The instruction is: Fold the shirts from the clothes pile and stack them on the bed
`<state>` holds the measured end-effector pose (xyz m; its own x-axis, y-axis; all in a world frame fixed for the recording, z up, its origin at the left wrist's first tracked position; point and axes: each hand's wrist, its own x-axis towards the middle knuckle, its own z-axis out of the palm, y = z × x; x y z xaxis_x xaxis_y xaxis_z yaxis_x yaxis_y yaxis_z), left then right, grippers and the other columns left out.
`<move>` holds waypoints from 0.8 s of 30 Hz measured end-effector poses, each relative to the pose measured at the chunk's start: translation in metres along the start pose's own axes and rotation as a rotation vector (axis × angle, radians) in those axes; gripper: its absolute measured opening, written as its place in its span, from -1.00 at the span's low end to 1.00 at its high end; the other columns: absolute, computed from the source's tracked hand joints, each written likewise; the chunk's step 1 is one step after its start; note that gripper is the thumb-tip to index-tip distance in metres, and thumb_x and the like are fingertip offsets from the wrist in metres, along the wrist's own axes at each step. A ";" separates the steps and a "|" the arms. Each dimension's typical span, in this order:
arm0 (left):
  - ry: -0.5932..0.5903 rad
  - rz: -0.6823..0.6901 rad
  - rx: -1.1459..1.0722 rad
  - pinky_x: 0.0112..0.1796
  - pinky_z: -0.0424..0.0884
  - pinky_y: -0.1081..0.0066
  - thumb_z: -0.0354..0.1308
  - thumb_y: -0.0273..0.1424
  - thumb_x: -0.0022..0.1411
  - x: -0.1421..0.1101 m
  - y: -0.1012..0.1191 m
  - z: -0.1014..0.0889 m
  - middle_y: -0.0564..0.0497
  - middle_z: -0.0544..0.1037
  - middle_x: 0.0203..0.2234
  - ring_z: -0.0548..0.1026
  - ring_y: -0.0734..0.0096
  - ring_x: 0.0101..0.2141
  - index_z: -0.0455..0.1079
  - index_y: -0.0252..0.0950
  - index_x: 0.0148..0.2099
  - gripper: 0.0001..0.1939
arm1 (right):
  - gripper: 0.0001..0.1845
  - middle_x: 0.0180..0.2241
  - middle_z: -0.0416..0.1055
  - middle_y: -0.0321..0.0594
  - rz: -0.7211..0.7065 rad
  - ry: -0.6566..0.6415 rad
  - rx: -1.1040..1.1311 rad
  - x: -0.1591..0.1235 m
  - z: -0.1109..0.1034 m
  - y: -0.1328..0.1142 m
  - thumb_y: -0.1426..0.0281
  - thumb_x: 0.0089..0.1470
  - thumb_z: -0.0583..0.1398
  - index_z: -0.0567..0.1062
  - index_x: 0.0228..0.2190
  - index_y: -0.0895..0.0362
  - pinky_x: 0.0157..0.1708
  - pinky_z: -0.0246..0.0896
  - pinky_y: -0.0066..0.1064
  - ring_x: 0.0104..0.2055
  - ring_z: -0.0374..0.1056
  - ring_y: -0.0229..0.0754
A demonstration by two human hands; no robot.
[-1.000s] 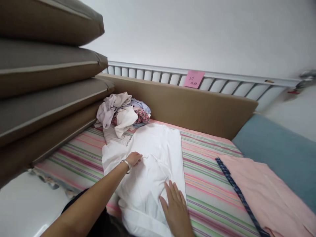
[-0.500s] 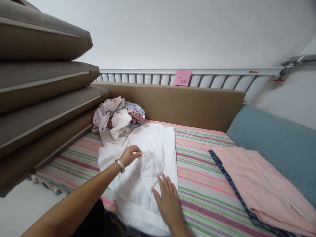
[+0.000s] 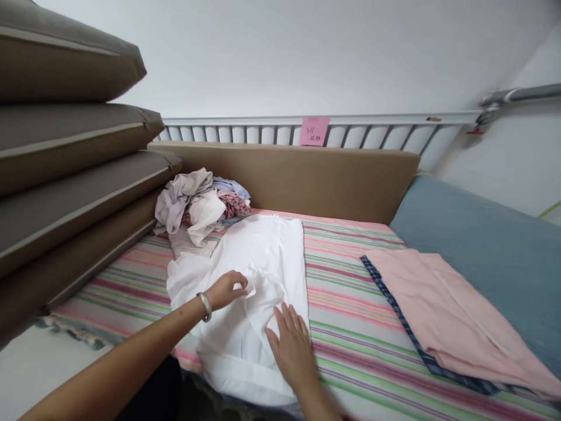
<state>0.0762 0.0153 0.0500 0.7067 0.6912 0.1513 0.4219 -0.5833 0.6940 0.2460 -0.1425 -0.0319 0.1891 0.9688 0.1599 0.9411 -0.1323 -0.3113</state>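
A white garment [image 3: 267, 240] lies spread on the striped bed cover, with loose folds bunched near its middle. My left hand [image 3: 228, 289], a silver bangle at its wrist, hovers at these folds. Its fingers are curled, with a small gap between thumb and forefinger and no cloth visibly pinched there. My right hand [image 3: 291, 345] rests flat on the garment's lower right part, fingers stretched out. The underside of the garment is hidden.
A heap of crumpled clothes [image 3: 197, 202] sits at the back left beside stacked brown cushions [image 3: 87, 175]. Folded pink cloth [image 3: 442, 310] over dark checked fabric [image 3: 394, 304] lies on the right. A brown panel [image 3: 298, 181] stands behind, below a pink note [image 3: 314, 131].
My left hand has come away from the puckered cloth it was pinching and moved slightly toward me. My right hand stays flat on the garment. The view has shifted a little.
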 end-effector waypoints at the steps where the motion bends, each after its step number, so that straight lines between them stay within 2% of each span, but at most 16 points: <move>1: 0.050 -0.062 -0.122 -0.24 0.28 0.41 0.13 -0.40 0.03 0.007 0.003 -0.002 0.06 0.47 -0.48 0.40 0.40 -0.36 0.33 -0.29 -0.46 -0.92 | -0.41 0.22 -0.04 -0.18 -0.001 0.000 0.014 0.000 0.000 0.000 0.10 0.13 -0.10 0.19 0.12 0.09 0.21 -0.28 -0.11 0.27 -0.21 -0.05; 4: 0.173 -0.247 -0.380 -0.39 0.31 0.47 0.09 -0.37 0.05 0.040 0.016 -0.006 0.11 0.39 -0.65 0.38 0.49 -0.53 0.26 -0.31 -0.47 -0.88 | -0.41 0.21 -0.01 -0.17 0.000 0.005 0.093 0.000 -0.001 0.002 0.10 0.11 -0.07 0.21 0.11 0.10 0.21 -0.26 -0.09 0.27 -0.19 -0.03; 9: 0.271 -0.411 -0.360 -0.52 0.24 0.55 0.10 -0.45 0.03 0.109 0.028 0.005 0.16 0.30 -0.77 0.31 0.57 -0.67 0.27 -0.32 -0.44 -0.94 | -0.44 0.12 0.19 -0.13 0.057 0.067 0.446 0.002 -0.005 0.012 0.14 0.14 -0.12 0.29 0.05 0.16 0.21 -0.20 -0.13 0.22 -0.04 -0.09; 13: 0.220 -0.555 -0.295 -0.61 0.21 0.53 0.10 -0.50 0.03 0.152 0.031 0.024 0.18 0.26 -0.83 0.25 0.56 -0.76 0.29 -0.34 -0.45 -0.96 | -0.43 0.00 0.34 -0.10 0.272 0.077 0.916 0.005 -0.022 0.021 0.10 0.15 -0.17 0.37 -0.04 0.15 0.11 0.04 -0.26 0.08 0.20 -0.16; 15: 0.174 -0.586 -0.261 -0.62 0.23 0.52 0.10 -0.49 0.05 0.166 0.035 0.034 0.15 0.30 -0.82 0.29 0.53 -0.75 0.32 -0.36 -0.42 -0.97 | -0.45 -0.07 0.39 -0.08 0.370 0.062 1.032 0.008 -0.030 0.022 0.09 0.11 -0.09 0.35 -0.03 0.16 -0.01 0.17 -0.31 -0.03 0.30 -0.15; 18: 0.095 -0.562 -0.230 -0.56 0.32 0.50 0.11 -0.43 0.09 0.179 0.039 0.049 0.04 0.47 -0.68 0.43 0.47 -0.65 0.36 -0.38 -0.31 -0.88 | -0.44 -0.25 0.45 -0.11 0.435 0.067 0.983 0.014 -0.033 0.022 0.16 -0.04 0.12 0.32 -0.04 0.21 -0.19 0.23 -0.34 -0.21 0.37 -0.13; 21: 0.062 -0.467 -0.176 -0.43 0.39 0.52 0.12 -0.35 0.12 0.181 0.035 0.057 -0.05 0.56 -0.37 0.52 0.46 -0.42 0.34 -0.35 -0.14 -0.75 | -0.40 -0.44 0.42 -0.23 0.468 0.113 0.940 0.019 -0.029 0.023 0.29 -0.07 0.10 0.24 0.02 0.28 -0.29 0.21 -0.37 -0.38 0.34 -0.19; 24: 0.093 -0.388 -0.048 -0.23 0.37 0.53 0.10 -0.38 0.14 0.171 0.019 0.053 -0.08 0.50 -0.16 0.47 0.45 -0.19 0.32 -0.32 -0.06 -0.70 | -0.30 -0.53 0.36 -0.32 0.488 0.110 0.973 0.021 -0.026 0.026 0.37 -0.08 0.06 0.09 0.12 0.31 -0.35 0.18 -0.41 -0.47 0.29 -0.23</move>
<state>0.2348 0.1000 0.0518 0.4447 0.8931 -0.0674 0.6191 -0.2521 0.7437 0.2813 -0.1308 -0.0123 0.5513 0.8265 -0.1139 0.1429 -0.2280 -0.9631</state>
